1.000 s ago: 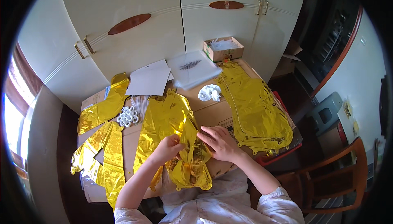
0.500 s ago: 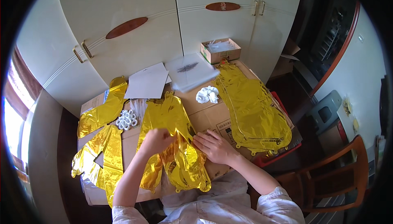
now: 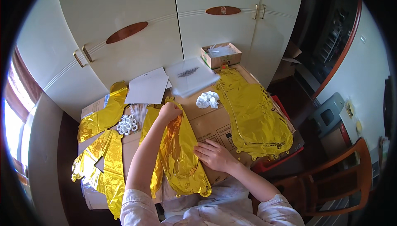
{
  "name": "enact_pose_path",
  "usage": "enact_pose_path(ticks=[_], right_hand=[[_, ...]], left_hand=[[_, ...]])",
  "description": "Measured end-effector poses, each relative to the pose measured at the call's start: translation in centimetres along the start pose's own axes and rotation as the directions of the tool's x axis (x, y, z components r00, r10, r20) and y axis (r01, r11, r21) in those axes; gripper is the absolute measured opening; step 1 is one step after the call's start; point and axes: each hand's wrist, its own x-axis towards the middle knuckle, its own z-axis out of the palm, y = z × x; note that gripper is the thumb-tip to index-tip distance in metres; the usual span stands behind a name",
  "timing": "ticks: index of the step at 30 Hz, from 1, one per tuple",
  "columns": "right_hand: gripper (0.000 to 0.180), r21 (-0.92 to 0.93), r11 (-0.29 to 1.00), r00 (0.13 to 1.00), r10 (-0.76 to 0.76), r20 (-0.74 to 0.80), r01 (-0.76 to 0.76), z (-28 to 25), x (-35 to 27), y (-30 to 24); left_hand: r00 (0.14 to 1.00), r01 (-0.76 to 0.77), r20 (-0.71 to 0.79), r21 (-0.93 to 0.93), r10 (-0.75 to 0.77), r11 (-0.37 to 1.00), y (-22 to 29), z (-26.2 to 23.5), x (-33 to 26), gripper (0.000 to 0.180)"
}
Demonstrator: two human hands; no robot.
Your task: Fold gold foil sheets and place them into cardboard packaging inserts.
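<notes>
Foil, left hand curled at far end, grip unclear; right hand flat alongside

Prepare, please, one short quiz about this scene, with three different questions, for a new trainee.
1. True or false: the person's right hand rests on the brown, rectangular cardboard box.
2. Which is nearer to the flat, white, rectangular sheets: A) the person's left hand, or B) the right hand?
3. Complete: the small, round, white rings lie on the person's ____ side of the middle wrinkled gold foil piece.

Key: 1. False: it is at the right edge of the middle foil piece. 2. A. 3. Left.
</notes>
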Motion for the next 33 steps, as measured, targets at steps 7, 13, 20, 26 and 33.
enact_pose_path(ticks=[7, 13, 20, 26, 33], right_hand=[[0.027, 0.051, 0.999, 1.0, 0.002, -0.007, -0.001, 0.3, -0.1, -0.1], [0.032, 0.095, 0.995, 0.999, 0.022, -0.024, -0.02, 0.3, -0.1, 0.0], [0.034, 0.135, 0.988, 0.997, 0.073, 0.01, -0.074, 0.4, -0.2, 0.1], [0.034, 0.141, 0.988, 0.998, 0.052, 0.03, -0.056, 0.6, -0.2, 0.1], [0.033, 0.146, 0.988, 0.999, 0.044, 0.026, -0.047, 0.2, -0.1, 0.1]], left_hand=[[0.999, 0.038, 0.028, -0.019, -0.038, 0.999, 0.1, -0.1, -0.1, 0.027], [1.0, -0.03, -0.003, -0.04, 0.03, 0.999, -0.1, -0.4, -0.1, 0.027], [0.999, -0.024, 0.021, -0.065, 0.025, 0.998, -0.1, -0.6, -0.4, 0.027], [1.0, -0.001, 0.018, -0.04, 0.002, 0.999, -1.4, -0.1, 0.4, 0.03], [0.999, 0.041, 0.0, 0.024, -0.041, 0.999, -1.1, -0.2, 0.4, 0.031]])
